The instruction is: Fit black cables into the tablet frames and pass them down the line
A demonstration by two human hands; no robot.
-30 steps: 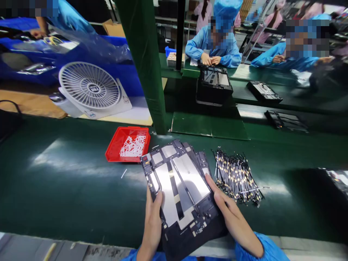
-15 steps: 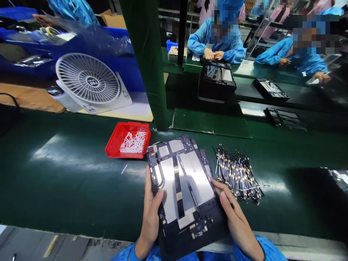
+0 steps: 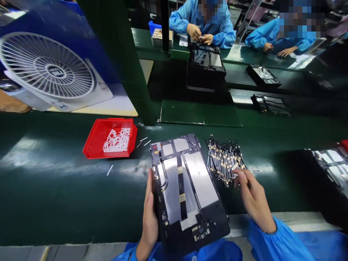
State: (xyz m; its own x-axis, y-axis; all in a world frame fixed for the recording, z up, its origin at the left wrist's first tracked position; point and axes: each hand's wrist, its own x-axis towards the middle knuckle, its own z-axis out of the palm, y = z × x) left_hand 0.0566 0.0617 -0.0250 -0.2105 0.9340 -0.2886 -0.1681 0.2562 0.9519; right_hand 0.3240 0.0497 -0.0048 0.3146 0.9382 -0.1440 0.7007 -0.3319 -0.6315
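My left hand (image 3: pixel 150 206) grips the left edge of a stack of black tablet frames (image 3: pixel 187 188) with silvery panels, resting on the green belt near me. My right hand (image 3: pixel 251 197) has come off the stack and reaches into a pile of thin black cables with gold ends (image 3: pixel 224 159) lying just right of the frames. Its fingers are curled at the pile's near edge and smeared by motion; whether they hold a cable is not visible.
A red tray (image 3: pixel 94 139) of white slips sits left of the frames. A white fan (image 3: pixel 51 72) stands behind it, beside a green post (image 3: pixel 119 61). More frames (image 3: pixel 331 165) lie at the right edge. Co-workers in blue (image 3: pixel 202 23) work at the far bench.
My right hand left the stack's right edge and moved right to the cable pile. The view shifted left and down; my left hand kept its grip.
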